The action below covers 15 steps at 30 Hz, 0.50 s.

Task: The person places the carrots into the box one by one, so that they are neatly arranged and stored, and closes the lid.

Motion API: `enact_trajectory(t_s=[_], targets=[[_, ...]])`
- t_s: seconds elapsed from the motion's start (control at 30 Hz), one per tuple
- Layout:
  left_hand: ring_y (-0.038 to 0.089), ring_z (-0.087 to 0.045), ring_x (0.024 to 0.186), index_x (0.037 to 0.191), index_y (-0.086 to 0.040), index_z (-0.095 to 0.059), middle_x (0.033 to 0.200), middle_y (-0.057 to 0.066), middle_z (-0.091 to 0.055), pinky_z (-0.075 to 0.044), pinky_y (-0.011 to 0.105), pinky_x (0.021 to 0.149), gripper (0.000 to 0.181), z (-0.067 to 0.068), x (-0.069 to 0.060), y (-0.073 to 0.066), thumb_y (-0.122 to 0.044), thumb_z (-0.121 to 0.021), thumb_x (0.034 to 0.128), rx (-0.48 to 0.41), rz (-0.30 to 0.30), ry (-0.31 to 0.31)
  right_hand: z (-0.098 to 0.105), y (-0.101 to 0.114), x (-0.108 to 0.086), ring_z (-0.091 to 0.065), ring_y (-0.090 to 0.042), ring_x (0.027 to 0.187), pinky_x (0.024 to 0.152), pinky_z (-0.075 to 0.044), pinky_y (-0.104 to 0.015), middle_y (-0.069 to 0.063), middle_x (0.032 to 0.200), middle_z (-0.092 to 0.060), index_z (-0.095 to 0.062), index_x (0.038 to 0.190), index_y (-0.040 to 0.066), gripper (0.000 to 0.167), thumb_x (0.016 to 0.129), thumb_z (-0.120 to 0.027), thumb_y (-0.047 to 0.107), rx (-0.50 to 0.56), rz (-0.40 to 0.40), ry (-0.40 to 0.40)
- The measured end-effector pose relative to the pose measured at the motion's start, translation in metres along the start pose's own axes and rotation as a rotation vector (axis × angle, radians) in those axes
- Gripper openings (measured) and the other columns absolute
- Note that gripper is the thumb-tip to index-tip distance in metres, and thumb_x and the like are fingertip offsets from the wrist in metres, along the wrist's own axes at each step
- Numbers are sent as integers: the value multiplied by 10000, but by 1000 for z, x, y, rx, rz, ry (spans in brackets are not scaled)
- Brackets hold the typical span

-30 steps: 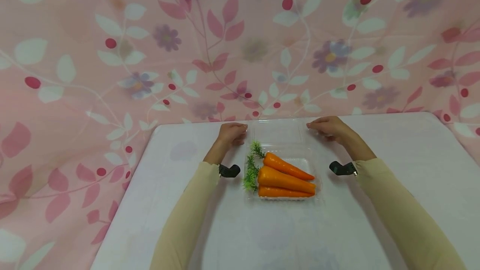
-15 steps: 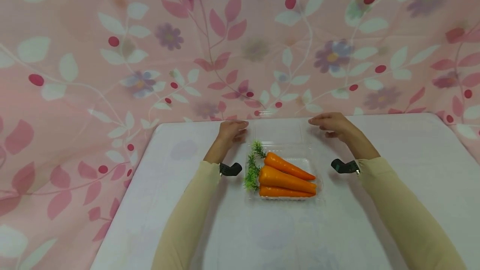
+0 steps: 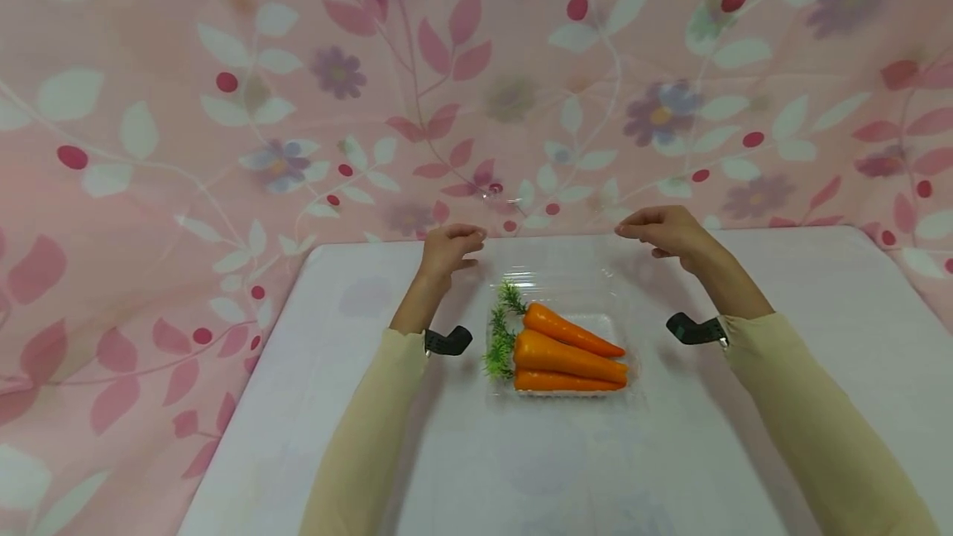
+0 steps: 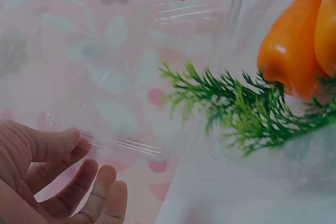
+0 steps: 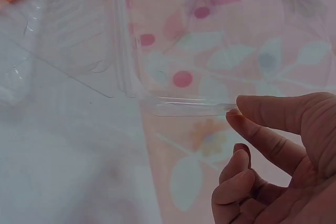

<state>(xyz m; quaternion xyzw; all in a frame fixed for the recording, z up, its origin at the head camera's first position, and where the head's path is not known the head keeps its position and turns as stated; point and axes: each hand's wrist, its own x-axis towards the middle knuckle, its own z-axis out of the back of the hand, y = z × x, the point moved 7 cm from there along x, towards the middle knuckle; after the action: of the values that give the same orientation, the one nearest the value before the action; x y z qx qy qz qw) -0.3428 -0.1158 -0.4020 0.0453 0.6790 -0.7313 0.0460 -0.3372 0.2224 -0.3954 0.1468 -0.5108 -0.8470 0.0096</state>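
A clear plastic clamshell box (image 3: 624,313) lies on the table, several orange carrots (image 3: 569,356) in its base. Their green leafy tops (image 3: 500,344) are at the left side. The transparent lid (image 3: 554,259) stands raised at the far side of the base. My left hand (image 3: 449,251) pinches the lid's left edge between thumb and forefinger, as the left wrist view shows. On the opposite edge, my right hand (image 3: 668,234) pinches the lid's rim (image 5: 194,107) with thumb and forefinger; its other fingers are curled loosely.
The white-covered table (image 3: 536,470) reaches back to a pink floral cloth (image 3: 476,89) hanging behind it. A black wrist mount (image 3: 449,342) sits on the left wrist and another black mount (image 3: 696,329) on the right, both beside the box.
Both hands have risen, and the lid has tilted up from lying back toward the cloth. The base and the carrots have stayed in place.
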Motion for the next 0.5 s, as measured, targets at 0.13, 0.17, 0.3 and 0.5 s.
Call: enact_trajectory(t_s=[0.13, 0.17, 0.3, 0.5], targets=[[324, -640, 1069, 1072, 11, -725, 1097, 130, -687, -559, 411, 830, 207, 2, -9, -18, -147, -683, 944, 110, -115, -17, 5, 12, -6, -476, -326, 1135, 898, -450, -483, -156, 1264, -570, -665, 1203, 9, 498, 920, -694, 418, -63, 52, -46], [295, -649, 1043, 1061, -3, -732, 1085, 118, -688, -564, 389, 810, 204, 3, -11, -22, -163, -692, 941, 146, -147, -24, 6, 14, -8, -492, -327, 1130, 900, -448, -493, -156, 1263, -571, -673, 1188, 12, 491, 920, -693, 422, -85, 63, -55], [217, -665, 956, 1020, -51, -755, 1040, 79, -697, -560, 356, 761, 184, 5, -21, -37, -206, -714, 931, 267, -262, -52, 8, 26, -18, -547, -351, 1108, 886, -461, -503, -171, 1291, -554, -678, 1172, 11, 503, 925, -676, 449, -170, 114, -77], [167, -650, 898, 992, -93, -768, 946, 29, -713, -525, 396, 809, 164, 9, -35, -52, -235, -724, 924, 398, -451, -61, 8, 44, -36, -585, -357, 1021, 791, -491, -508, -190, 1240, -580, -718, 1114, 17, 423, 945, -664, 400, -309, 221, -120]])
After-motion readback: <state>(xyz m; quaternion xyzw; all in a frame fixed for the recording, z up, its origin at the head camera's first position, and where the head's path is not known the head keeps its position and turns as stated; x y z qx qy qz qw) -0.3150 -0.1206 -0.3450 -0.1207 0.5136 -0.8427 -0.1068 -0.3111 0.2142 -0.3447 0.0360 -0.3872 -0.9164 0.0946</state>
